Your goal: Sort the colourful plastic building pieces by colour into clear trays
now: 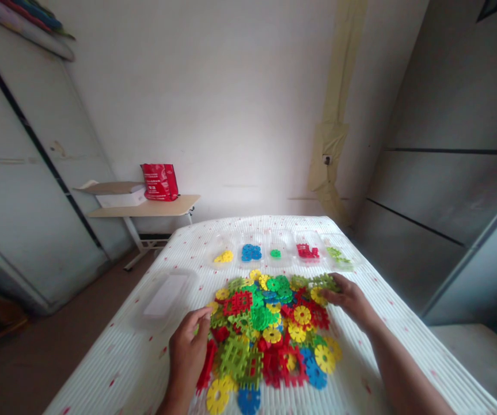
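A heap of plastic interlocking pieces (269,328) in red, yellow, green and blue lies on the white table (122,357). My left hand (190,349) rests at the heap's left edge, fingers curled against the pieces. At the heap's far right corner my right hand (346,298) closes its fingers on an olive-green piece (323,282). Behind the heap stands a row of clear trays: yellow pieces (223,256), blue pieces (251,252), a green piece (275,253), red pieces (307,251) and light-green pieces (337,255).
A clear lid or tray (166,295) lies on the table to the left of the heap. Beyond the table, a small side table (144,208) carries a white box and a red bag (160,181). Grey wall panels stand right and left.
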`<state>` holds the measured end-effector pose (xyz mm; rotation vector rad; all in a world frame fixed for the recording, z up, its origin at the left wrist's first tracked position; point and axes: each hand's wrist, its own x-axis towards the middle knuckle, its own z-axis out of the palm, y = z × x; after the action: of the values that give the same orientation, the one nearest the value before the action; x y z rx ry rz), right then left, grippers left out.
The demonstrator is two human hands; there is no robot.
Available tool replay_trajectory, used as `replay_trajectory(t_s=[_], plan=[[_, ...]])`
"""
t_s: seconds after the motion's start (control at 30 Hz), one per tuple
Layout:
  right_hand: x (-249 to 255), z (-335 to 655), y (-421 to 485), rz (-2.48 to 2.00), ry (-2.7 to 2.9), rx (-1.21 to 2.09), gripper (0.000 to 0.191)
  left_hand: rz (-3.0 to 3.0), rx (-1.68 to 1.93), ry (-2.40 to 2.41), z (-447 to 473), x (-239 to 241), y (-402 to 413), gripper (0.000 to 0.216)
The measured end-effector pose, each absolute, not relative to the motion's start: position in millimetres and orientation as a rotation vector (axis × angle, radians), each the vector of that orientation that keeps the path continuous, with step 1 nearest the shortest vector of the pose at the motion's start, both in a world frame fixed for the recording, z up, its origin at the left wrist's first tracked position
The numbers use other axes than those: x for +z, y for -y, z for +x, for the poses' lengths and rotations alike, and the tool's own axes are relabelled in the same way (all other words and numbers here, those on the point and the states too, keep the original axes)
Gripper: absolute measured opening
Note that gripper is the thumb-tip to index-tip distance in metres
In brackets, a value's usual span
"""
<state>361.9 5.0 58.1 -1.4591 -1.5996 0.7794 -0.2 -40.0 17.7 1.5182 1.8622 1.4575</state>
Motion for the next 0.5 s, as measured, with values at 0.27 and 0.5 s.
replay_trajectory(t_s=[0.27, 0.5], plan=[[47.0, 350.5, -6.1, -1.512, 1.864, 0.589, 0.037, 1.518, 1.461, -1.869, -1.4, 16.1, 38.8, 0.035], [52.5, 350.2, -3.9, -1.440, 1.855, 0.665, 0.045, 1.523, 1.467, -1.856, -1.1, 15.5, 39.0, 0.034]])
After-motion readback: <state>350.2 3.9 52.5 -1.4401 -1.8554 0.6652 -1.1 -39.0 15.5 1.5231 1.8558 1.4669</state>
